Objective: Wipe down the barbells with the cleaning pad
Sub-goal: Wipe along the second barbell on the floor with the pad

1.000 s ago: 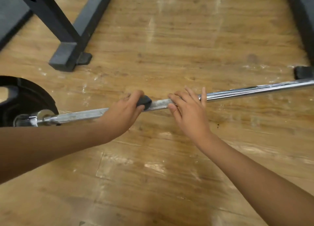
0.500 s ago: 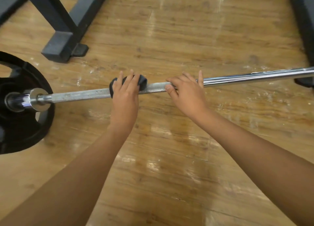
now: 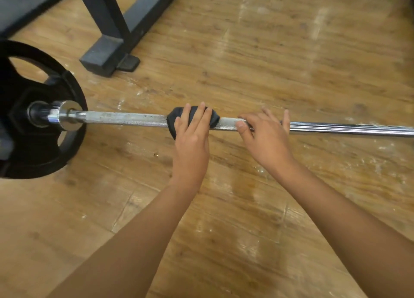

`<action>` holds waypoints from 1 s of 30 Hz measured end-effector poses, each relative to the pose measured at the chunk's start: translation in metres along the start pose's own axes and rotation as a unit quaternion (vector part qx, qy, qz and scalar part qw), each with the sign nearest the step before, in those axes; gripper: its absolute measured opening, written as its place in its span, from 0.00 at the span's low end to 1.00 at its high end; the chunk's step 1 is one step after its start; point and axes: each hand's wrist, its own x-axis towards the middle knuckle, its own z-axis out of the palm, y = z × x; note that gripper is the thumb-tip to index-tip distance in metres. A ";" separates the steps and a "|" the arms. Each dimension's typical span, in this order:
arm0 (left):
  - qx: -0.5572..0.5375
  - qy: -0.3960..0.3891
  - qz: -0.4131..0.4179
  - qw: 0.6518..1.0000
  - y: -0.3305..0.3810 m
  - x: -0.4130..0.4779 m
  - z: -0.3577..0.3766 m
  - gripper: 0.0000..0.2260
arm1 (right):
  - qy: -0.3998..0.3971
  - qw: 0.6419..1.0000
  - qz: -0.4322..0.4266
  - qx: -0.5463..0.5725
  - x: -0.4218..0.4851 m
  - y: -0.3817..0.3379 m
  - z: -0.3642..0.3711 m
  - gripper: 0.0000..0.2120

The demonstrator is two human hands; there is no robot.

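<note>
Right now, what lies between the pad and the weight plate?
Head view: only bare knurled steel bar, then its chrome collar, between the black cleaning pad and the round black weight plate.

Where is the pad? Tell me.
Head view, centre: the pad sits on the bar under the left hand, between the plate and right hand.
</note>
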 end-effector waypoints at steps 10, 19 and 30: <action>0.097 -0.291 0.125 0.944 -0.063 0.057 -0.074 0.33 | -0.031 0.998 -0.043 -0.017 0.002 -0.018 -0.009 0.21; 0.160 -0.282 0.185 0.928 -0.154 0.051 -0.099 0.28 | -0.035 0.957 -0.257 -0.131 0.010 -0.106 0.022 0.27; 0.103 -0.042 0.073 0.991 -0.143 0.013 -0.065 0.21 | 0.155 0.972 -0.123 -0.125 0.004 -0.125 0.068 0.18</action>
